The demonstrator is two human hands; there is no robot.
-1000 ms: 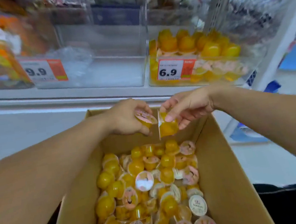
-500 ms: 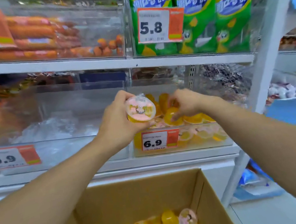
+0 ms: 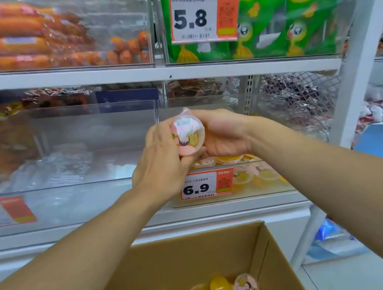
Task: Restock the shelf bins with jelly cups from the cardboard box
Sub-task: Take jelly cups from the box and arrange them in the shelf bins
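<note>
Currently both hands meet at the clear bin: left hand and right hand curl around one jelly cup, lid facing out, above the cardboard box.

The round jelly cup I hold shows a pink printed lid over yellow jelly. Below it, my brown cardboard box holds yellow cups; above it hang green printed snack bags.
</note>
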